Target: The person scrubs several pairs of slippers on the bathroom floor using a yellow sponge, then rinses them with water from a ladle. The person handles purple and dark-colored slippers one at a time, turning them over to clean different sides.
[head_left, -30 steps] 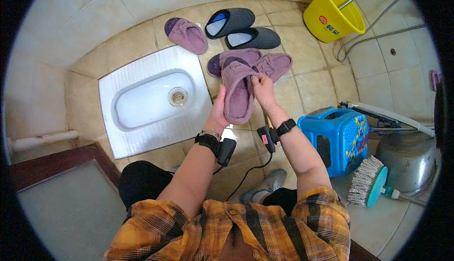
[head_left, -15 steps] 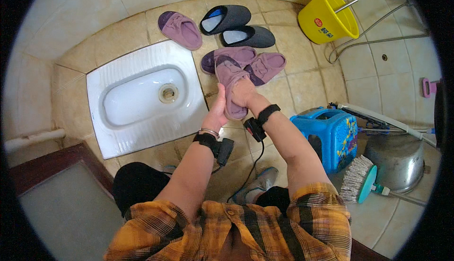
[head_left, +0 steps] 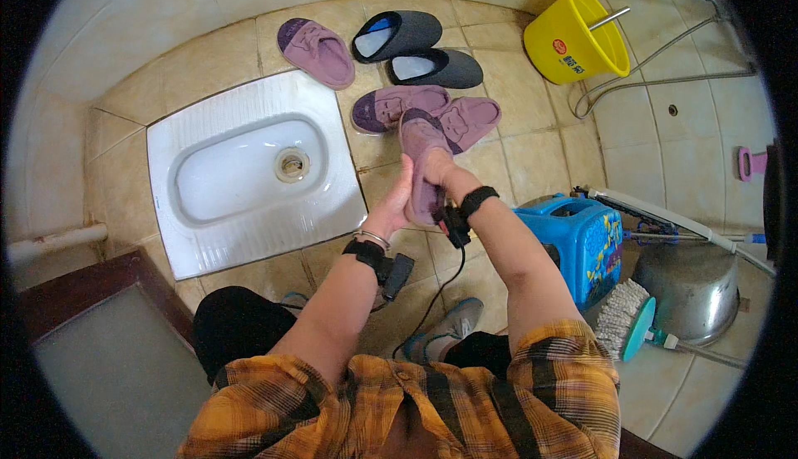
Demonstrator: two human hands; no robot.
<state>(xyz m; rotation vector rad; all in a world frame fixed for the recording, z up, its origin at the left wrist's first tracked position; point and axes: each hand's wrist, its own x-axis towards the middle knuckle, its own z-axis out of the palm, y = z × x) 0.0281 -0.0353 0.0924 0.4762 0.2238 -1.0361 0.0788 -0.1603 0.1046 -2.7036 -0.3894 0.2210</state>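
Held mauve slipper [head_left: 422,137] (head view): off the floor between both hands, toe pointing away, opening turned up and back; presumably angled that way for easy access to the inside.
Left hand [head_left: 393,200]: closed along the slipper's left side, thumb near its edge; likely bracing against sideways push.
Right hand [head_left: 439,168]: sunk into the opening from the right; fingers hidden, cannot tell whether wide or narrow; likely steadying from inside.
Wrist modules [head_left: 397,278]: black, strapped at both wrists, probably to leave palms free.
Near mauve slippers [head_left: 395,103]: two on the floor, just beyond the held one, probably for short reach.
Lone mauve slipper [head_left: 324,50]: by the far right corner of the squat toilet [head_left: 274,236].
Dark grey slippers [head_left: 416,34]: side by side, toes right, seemingly kept as a pair.
Blue stool [head_left: 597,247]: right of the right forearm, likely parked aside.
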